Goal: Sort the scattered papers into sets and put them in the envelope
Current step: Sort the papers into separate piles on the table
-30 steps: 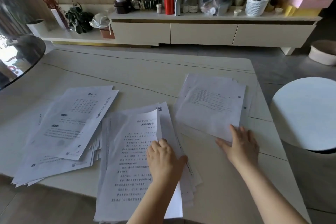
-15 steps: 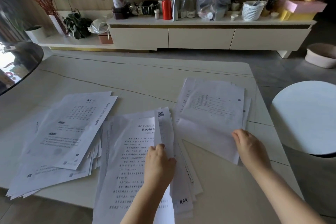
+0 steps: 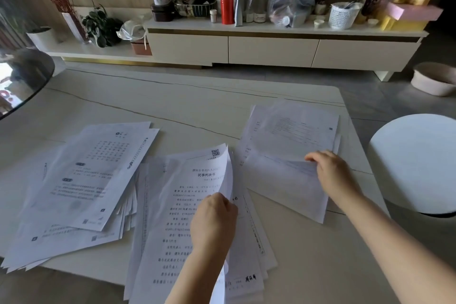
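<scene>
Three stacks of printed white papers lie on the pale table [image 3: 197, 106]. The left stack [image 3: 81, 185] is fanned out and untidy. On the middle stack [image 3: 177, 217], my left hand [image 3: 213, 221] grips the right edge of the top sheet, which curls upward. The right stack [image 3: 291, 145] lies apart from it, and my right hand [image 3: 330, 173] pinches its top sheets at the near right corner, raising them slightly. No envelope is visible.
A round white stool [image 3: 417, 163] stands right of the table. A dark glass round table [image 3: 22, 81] sits at far left. Beyond is a low cabinet [image 3: 271, 49] crowded with bottles, bags and baskets, and a round basket [image 3: 434, 79] rests on the floor.
My left hand has lifted and curled the middle stack's top sheet. My right hand went from lying flat on the right stack's corner to pinching and raising its top sheets.
</scene>
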The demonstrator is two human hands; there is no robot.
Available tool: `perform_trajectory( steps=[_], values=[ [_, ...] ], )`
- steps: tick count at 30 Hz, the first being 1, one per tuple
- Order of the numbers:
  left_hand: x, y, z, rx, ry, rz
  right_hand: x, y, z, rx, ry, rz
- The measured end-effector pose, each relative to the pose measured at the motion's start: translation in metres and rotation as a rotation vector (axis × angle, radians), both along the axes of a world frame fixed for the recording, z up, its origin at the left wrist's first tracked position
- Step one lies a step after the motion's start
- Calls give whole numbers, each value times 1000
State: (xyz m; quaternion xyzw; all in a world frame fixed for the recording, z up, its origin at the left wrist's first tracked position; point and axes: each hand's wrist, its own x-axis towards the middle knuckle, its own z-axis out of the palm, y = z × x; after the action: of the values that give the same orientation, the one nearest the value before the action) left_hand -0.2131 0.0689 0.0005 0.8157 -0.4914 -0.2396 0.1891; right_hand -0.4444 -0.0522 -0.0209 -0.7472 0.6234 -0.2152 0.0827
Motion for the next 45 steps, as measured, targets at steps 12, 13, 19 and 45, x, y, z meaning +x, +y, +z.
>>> perform_trajectory(
  steps=[12, 13, 19, 45],
  values=[
    [8, 6, 15, -146, 204, 164, 28, 15, 19, -31, -333, -30],
    [9, 7, 17, -159, 246, 187, 34, 12, 19, -29, -358, -29],
    [19, 8, 29, -295, 423, 372, 95, -9, -10, 103, -301, 118],
    [-11, 10, 30, -292, 441, 273, -5, 99, -25, 206, 423, 71]
  ],
)
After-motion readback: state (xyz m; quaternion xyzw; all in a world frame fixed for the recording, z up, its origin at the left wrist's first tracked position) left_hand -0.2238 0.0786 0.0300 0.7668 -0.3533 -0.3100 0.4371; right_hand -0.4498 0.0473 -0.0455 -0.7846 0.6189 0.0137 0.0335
